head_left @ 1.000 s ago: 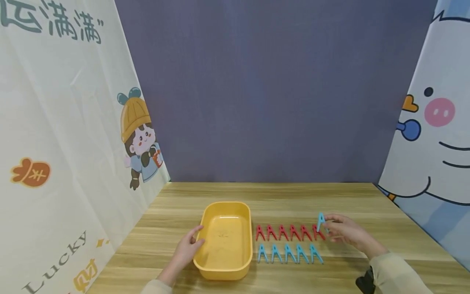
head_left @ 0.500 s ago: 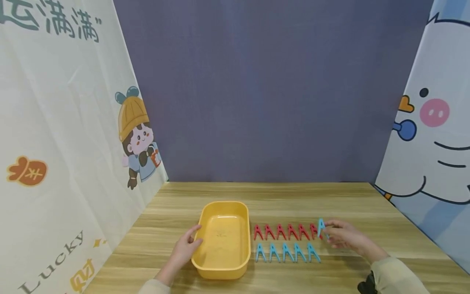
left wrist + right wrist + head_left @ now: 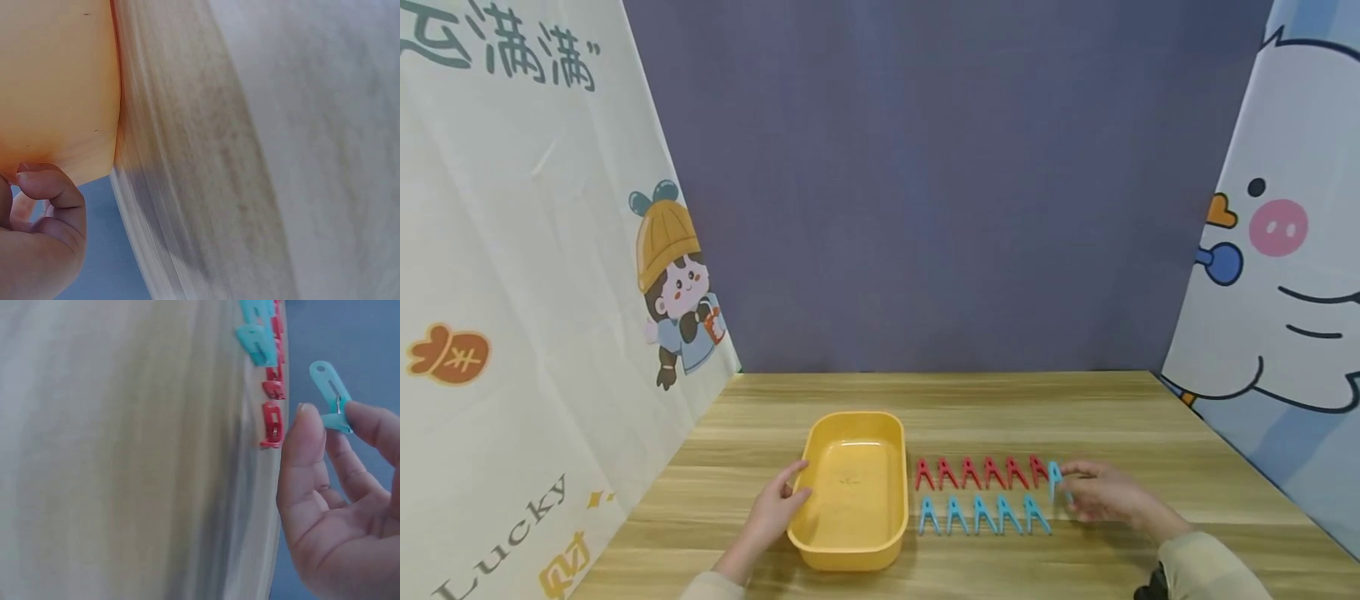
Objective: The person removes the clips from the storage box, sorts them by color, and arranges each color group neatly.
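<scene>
In the head view, my left hand (image 3: 771,512) holds the left rim of a yellow plastic basin (image 3: 847,552). The left wrist view has its curled fingers at the basin's edge. My right hand (image 3: 1105,492) pinches a light-blue clothespin (image 3: 328,381) between thumb and fingertips, handle end up. That clothespin stands beside the right end of a row of red clothespins (image 3: 968,472), above the row of blue clothespins (image 3: 981,514) nearer me. Whether its tips touch the table cannot be told.
The wood-grain table (image 3: 1000,575) carries the basin and both clothespin rows, which lie just right of the basin. A dark-blue backdrop (image 3: 925,192) rises behind it. Printed cloths hang at left (image 3: 550,275) and right (image 3: 1262,333).
My right hand has come down and slightly right with the blue clothespin, from over the last red one to beside it. The left hand keeps its place on the basin. The head view shifts slightly.
</scene>
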Available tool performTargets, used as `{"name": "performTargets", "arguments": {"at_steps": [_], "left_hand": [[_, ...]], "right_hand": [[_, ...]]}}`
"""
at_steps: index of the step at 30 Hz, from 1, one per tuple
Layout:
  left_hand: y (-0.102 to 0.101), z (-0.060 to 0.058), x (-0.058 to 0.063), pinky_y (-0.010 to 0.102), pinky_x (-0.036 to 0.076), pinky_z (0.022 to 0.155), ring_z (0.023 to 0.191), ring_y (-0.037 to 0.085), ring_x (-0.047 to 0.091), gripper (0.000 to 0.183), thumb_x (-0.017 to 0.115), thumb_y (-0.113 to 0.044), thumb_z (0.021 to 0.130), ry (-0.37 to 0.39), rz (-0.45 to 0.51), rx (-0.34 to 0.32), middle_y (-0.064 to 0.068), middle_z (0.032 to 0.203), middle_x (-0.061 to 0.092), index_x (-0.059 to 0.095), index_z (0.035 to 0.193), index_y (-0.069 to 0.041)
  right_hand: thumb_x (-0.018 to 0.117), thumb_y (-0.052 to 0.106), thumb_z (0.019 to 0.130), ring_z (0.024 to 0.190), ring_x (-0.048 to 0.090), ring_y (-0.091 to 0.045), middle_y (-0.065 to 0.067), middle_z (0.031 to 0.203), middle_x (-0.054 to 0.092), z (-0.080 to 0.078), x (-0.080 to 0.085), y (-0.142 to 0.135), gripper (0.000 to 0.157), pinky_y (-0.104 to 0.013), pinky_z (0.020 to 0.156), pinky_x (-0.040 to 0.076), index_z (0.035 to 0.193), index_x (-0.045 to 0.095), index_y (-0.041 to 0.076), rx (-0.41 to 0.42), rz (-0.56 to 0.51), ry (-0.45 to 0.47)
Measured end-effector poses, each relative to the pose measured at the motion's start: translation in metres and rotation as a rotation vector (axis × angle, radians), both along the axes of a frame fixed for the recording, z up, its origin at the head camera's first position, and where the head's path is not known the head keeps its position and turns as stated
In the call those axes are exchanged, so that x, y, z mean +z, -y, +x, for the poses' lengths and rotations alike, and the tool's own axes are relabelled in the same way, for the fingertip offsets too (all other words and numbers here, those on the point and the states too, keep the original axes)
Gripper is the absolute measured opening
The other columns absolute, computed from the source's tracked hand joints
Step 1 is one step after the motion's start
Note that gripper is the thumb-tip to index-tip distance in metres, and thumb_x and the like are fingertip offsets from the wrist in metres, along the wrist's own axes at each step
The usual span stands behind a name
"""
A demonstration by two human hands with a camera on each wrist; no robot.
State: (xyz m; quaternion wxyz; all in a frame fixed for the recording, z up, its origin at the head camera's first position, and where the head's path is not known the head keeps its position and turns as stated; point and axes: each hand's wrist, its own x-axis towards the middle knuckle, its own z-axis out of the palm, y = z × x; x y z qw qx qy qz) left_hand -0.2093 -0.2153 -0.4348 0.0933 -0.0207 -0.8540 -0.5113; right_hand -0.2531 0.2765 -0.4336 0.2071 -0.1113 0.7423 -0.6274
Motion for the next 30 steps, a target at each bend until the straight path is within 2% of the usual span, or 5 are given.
{"name": "performTargets", "arguments": {"at_steps": [6, 13, 22, 30], "left_hand": [[0.001, 0.0, -0.001, 0.021, 0.034, 0.046, 0.053, 0.011, 0.036, 0.043, 0.06, -0.004, 0.085, 0.006, -0.007, -0.002, 0.002, 0.065, 0.039, 0.05, 0.127, 0.001], [0.001, -0.001, -0.003, 0.02, 0.034, 0.046, 0.053, 0.011, 0.036, 0.043, 0.06, -0.003, 0.085, 0.005, -0.002, -0.006, 0.001, 0.065, 0.039, 0.05, 0.127, 0.001], [0.001, -0.001, -0.001, 0.02, 0.033, 0.045, 0.051, 0.01, 0.035, 0.043, 0.059, -0.002, 0.085, -0.009, 0.001, -0.011, 0.001, 0.063, 0.038, 0.05, 0.126, 0.003], [0.002, -0.001, 0.0, 0.02, 0.033, 0.045, 0.052, 0.01, 0.035, 0.043, 0.06, -0.003, 0.085, 0.004, 0.001, -0.01, 0.001, 0.064, 0.038, 0.049, 0.127, 0.002]], "right_hand": [[0.055, 0.013, 0.09, 0.063, 0.059, -0.014, -0.009, 0.076, 0.058, 0.005, -0.012, 0.002, 0.043, -0.026, 0.056, 0.05, 0.119, 0.039, -0.014, -0.015, 0.043, 0.014], [0.056, 0.011, 0.088, 0.06, 0.057, -0.012, -0.007, 0.072, 0.055, 0.009, -0.016, 0.003, 0.047, -0.024, 0.052, 0.049, 0.12, 0.035, -0.017, -0.019, 0.095, -0.013], [0.059, 0.005, 0.085, 0.057, 0.054, -0.014, -0.006, 0.068, 0.052, 0.009, -0.021, 0.003, 0.039, -0.027, 0.053, 0.051, 0.112, 0.043, -0.018, -0.057, 0.197, -0.045], [0.058, 0.004, 0.085, 0.057, 0.054, -0.014, -0.007, 0.071, 0.051, 0.011, -0.017, 0.008, 0.032, -0.028, 0.054, 0.051, 0.105, 0.049, -0.018, -0.056, 0.244, -0.069]]}}
